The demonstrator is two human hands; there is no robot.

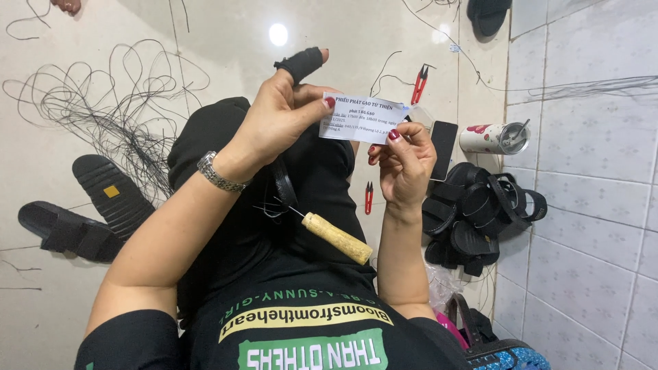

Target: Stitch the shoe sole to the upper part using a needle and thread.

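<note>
Head view: left hand [277, 116] and right hand [406, 161] raised, each grip pinched shut on a white paper slip [360, 118].

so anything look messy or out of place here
Yes. Loose black thread lies in a tangle on the floor at the left, with stray strands further off. An awl with a wooden handle rests unsecured on the lap, while the left hand and right hand hold a paper slip.
</note>
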